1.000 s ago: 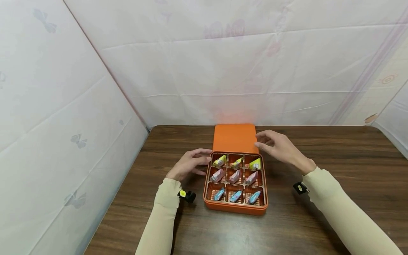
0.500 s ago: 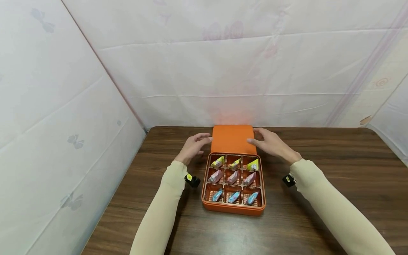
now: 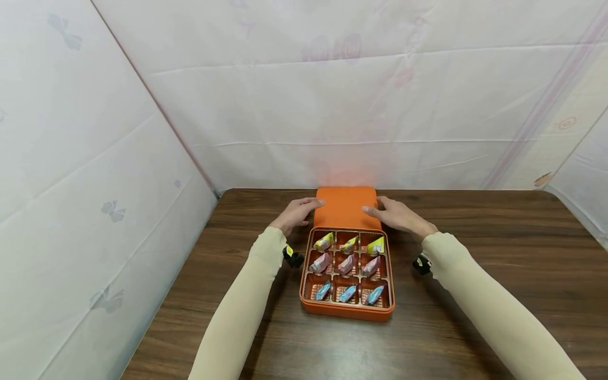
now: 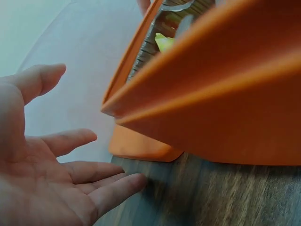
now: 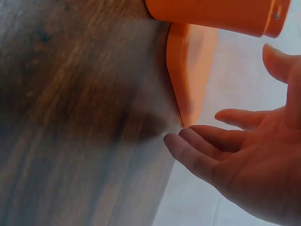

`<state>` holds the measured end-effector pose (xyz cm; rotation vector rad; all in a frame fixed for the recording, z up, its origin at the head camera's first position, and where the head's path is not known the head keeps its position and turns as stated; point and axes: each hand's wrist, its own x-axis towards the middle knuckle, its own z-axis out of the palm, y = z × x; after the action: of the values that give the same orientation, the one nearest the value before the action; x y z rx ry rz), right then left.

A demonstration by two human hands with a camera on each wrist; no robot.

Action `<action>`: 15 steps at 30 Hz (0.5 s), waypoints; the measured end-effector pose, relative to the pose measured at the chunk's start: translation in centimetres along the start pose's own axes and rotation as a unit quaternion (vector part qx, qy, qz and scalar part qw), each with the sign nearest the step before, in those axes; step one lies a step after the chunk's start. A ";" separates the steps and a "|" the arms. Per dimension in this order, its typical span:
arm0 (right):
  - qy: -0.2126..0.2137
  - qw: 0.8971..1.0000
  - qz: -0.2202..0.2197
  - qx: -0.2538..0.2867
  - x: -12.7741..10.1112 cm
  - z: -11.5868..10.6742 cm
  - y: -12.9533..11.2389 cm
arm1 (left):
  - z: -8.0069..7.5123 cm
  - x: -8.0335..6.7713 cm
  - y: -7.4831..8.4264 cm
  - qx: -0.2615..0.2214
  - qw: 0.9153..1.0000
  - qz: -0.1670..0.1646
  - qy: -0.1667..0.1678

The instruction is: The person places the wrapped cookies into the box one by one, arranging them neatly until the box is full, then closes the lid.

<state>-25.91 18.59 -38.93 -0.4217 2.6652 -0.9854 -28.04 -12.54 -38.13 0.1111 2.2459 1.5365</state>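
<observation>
An orange lid [image 3: 345, 211] lies flat behind an orange box [image 3: 347, 311] of the same width. Compartments in the box hold small wrapped candies: a yellow row at the back, a pink candy [image 3: 347, 264] in the middle row, a blue candy [image 3: 348, 294] in the front row. My left hand [image 3: 295, 214] is at the lid's left edge, thumb over its corner area and fingers spread loosely. At the opposite edge, my right hand [image 3: 400, 215] has its thumb above the lid. In the right wrist view, the fingertips [image 5: 175, 143] reach right by the lid's corner.
Dark wood-grain table [image 3: 494, 253] extends to both sides of the box. Close behind the lid hangs a white patterned sheet [image 3: 285, 105], with another sheet [image 3: 95, 211] along the left. Black wrist cameras sit beside the box.
My left hand has moved from the box's back left side up to the lid's left edge. The right hand has shifted left, closer against the lid. Box and candies keep their places.
</observation>
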 end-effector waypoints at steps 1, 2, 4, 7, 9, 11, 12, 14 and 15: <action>-0.005 1.000 0.001 0.000 0.0 0.0 0.0 | 0.1 0.1 0.0 0.005 1.000 -0.001 -0.003; -0.009 1.000 0.003 -0.001 0.1 0.1 0.0 | 0.1 0.2 0.0 0.012 1.000 -0.001 -0.006; -0.017 1.000 0.009 -0.003 0.2 0.1 0.1 | 0.3 0.3 0.2 0.024 1.000 -0.001 -0.010; -0.022 1.000 0.015 -0.009 0.5 0.2 0.3 | 0.4 0.4 0.3 0.039 0.999 -0.002 -0.017; -0.020 1.000 0.016 -0.013 0.6 0.3 0.5 | 0.5 0.5 0.3 0.041 0.999 -0.005 -0.020; -0.015 1.000 0.016 -0.015 0.7 0.5 0.7 | 0.5 0.5 0.1 0.037 0.999 -0.007 -0.022; -0.011 1.000 0.015 -0.013 0.7 0.6 0.8 | 0.5 0.5 0.0 0.034 0.999 -0.007 -0.022; -0.002 1.000 0.013 -0.004 0.6 0.7 1.0 | 0.5 0.4 -0.2 0.026 0.999 -0.008 -0.021; 0.003 1.000 0.012 0.000 0.5 0.8 1.1 | 0.5 0.3 -0.3 0.020 1.000 -0.008 -0.019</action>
<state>-26.32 18.71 -40.31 -0.3865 2.6684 -0.9823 -28.12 -12.10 -38.62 0.1337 2.2427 1.4698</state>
